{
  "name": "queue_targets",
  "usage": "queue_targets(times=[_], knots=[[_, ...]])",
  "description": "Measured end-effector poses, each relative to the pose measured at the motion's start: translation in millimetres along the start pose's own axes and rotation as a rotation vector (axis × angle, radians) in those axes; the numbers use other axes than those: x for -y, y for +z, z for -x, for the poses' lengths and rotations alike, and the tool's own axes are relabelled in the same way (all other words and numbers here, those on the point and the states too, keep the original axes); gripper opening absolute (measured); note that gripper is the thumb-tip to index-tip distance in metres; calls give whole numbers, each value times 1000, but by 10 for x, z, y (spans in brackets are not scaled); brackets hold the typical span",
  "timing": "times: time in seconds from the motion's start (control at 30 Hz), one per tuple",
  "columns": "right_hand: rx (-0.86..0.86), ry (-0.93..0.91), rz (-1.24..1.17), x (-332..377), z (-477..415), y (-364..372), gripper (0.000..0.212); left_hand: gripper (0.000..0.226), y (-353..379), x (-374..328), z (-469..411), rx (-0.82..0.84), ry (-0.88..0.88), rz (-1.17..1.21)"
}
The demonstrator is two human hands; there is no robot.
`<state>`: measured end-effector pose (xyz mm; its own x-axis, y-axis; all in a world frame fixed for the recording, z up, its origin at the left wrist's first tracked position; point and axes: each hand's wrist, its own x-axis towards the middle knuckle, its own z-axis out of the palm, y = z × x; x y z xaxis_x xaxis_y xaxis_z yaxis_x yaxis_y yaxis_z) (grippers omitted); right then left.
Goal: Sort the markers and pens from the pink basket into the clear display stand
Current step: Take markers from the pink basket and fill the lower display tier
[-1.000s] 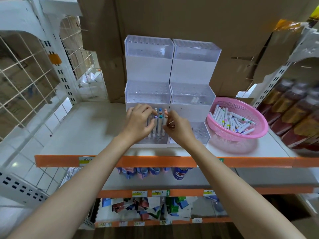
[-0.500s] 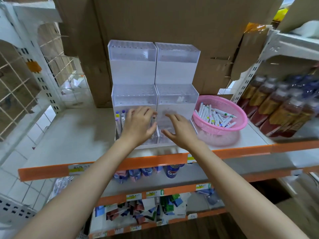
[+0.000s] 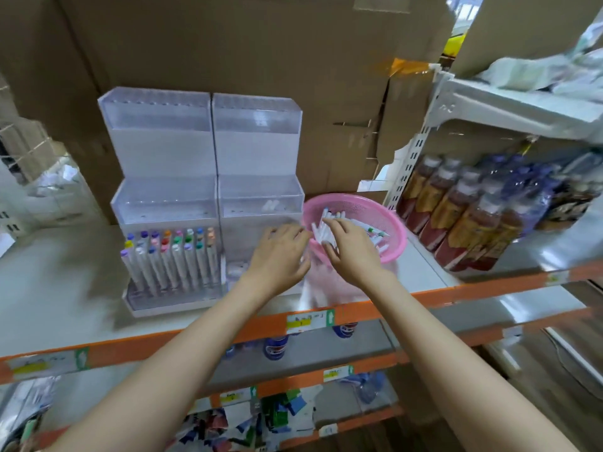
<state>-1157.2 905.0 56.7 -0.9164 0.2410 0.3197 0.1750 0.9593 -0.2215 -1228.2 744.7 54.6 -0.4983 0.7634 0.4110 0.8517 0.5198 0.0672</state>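
**Fig. Both hands at the basket, with the stand to its left**

My right hand (image 3: 349, 252) lies palm down over the left part of the pink basket (image 3: 388, 220). Its fingers are bent onto a bunch of loose markers (image 3: 323, 228) with white barrels. The thumb is at the near side of the bunch and the fingers at its far side. Blur hides whether the bunch is clasped or only touched, so I cannot tell. More of these markers lie flat in the basket to the right of the hand.

My left hand (image 3: 277, 256) is just beside the right one, with its fingertips at the basket's left rim. Its fingers are loosely bent and nothing shows in them. It covers part of the stand's lower right tier.

The basket sits on the white shelf (image 3: 58, 282), close against the right side of the clear stand (image 3: 163, 141); whether the two touch I cannot tell. The stand has two columns side by side, each stepped in three tiers that rise toward the back. The front left tier holds upright markers (image 3: 173, 259) in rows, coloured caps up.

Brown boxes (image 3: 244, 44) stand behind the stand. Bottles (image 3: 470, 220) fill the neighbouring shelf at right. The shelf's front edge is orange and carries price labels.
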Motion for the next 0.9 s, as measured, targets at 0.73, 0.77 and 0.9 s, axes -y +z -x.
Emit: queue_targets(times=[0.73,0.77,0.9], knots=[[422,169,-18,-1060,-626,104,16,17,891,-429,-1319,390,-327,110],[418,177,-26,-1041,-650,110,21,22,919,-406,-1342,369,-352,165],[356,167,-59,-995,-688,126,27,24,979,-365,-1376,315,-387,267]])
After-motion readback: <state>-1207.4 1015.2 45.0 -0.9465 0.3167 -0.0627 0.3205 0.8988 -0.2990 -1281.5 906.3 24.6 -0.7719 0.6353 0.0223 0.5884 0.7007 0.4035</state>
